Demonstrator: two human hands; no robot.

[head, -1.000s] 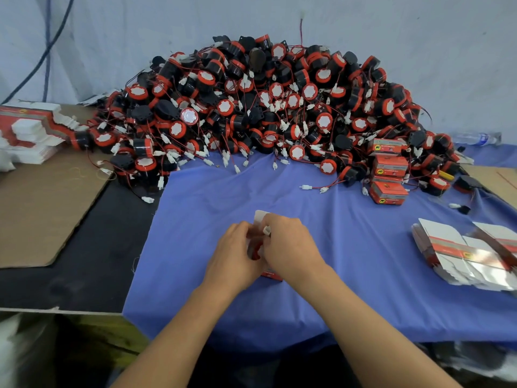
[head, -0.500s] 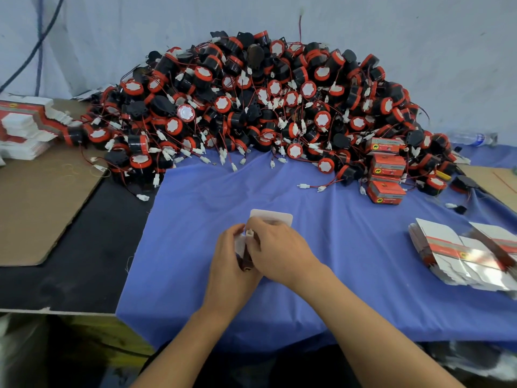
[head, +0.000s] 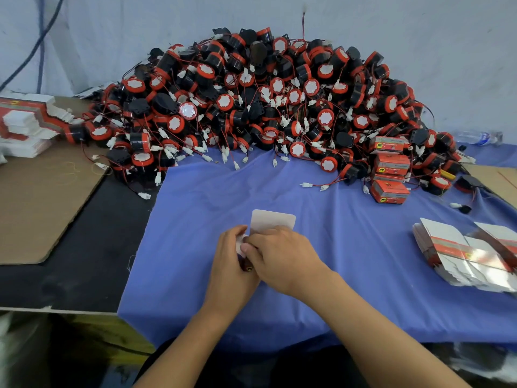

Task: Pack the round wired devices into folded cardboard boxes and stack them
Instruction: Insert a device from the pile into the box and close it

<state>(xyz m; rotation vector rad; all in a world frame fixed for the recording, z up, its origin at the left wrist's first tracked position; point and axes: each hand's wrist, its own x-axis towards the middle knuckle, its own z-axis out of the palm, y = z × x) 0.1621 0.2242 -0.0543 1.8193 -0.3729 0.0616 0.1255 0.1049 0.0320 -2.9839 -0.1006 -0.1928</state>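
A big heap of round black-and-red wired devices (head: 268, 102) fills the back of the table. In front of it, over the blue cloth (head: 349, 247), my left hand (head: 229, 261) and my right hand (head: 282, 259) close together around a small cardboard box (head: 272, 221). Its white top flap stands up behind my fingers. A dark device part shows between my palms; the rest of the box is hidden. Three packed red boxes (head: 390, 170) are stacked at the heap's right edge.
Flat unfolded box blanks (head: 464, 256) lie in a pile at the right on the cloth. More blanks (head: 25, 124) are stacked at the far left on brown cardboard (head: 42, 203). A water bottle (head: 475, 137) lies at the back right. The table's front edge runs near my forearms.
The box's white flap has risen into view behind my fingers, and my right hand has shifted over the box's top. Both hands stay in the same place on the cloth.
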